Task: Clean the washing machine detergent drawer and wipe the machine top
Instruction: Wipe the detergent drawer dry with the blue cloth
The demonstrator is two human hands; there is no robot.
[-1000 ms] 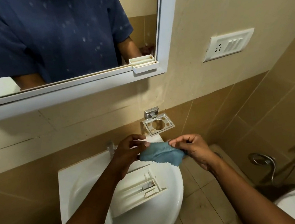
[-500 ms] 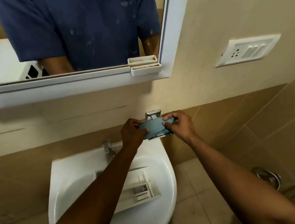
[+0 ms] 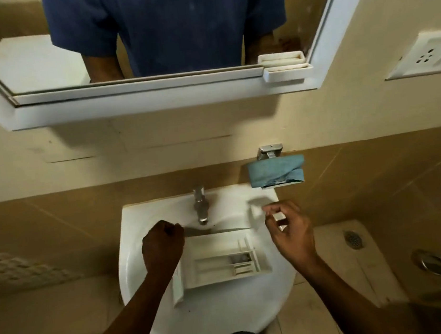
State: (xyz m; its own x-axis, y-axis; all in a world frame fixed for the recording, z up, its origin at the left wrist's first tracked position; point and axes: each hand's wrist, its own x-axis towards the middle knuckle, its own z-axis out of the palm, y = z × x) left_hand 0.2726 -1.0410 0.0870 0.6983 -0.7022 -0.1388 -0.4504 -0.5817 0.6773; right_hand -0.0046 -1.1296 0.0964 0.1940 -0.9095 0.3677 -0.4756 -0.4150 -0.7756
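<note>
The white detergent drawer [image 3: 225, 266] lies in the white sink [image 3: 217, 314], its compartments facing up. A folded blue cloth [image 3: 275, 173] is draped over the metal wall holder [image 3: 270, 151] above the sink's right corner, with no hand on it. My left hand [image 3: 163, 246] is a closed fist over the drawer's left end and holds nothing I can see. Above the sink's right rim, my right hand [image 3: 290, 231] hovers with loosely curled, parted fingers. White shows between those fingers; I make out no object in them.
The tap [image 3: 200, 207] stands at the sink's back, between my hands. A white-framed mirror [image 3: 151, 97] with a small tray [image 3: 287, 72] hangs above. A socket plate [image 3: 426, 56] is on the right wall. Floor drain [image 3: 354, 239] and hose bracket [image 3: 439, 265] lie to the right.
Both hands held the blue cloth and carried it up to the wall holder. The cloth now rests there alone, and both hands have dropped back over the sink.
</note>
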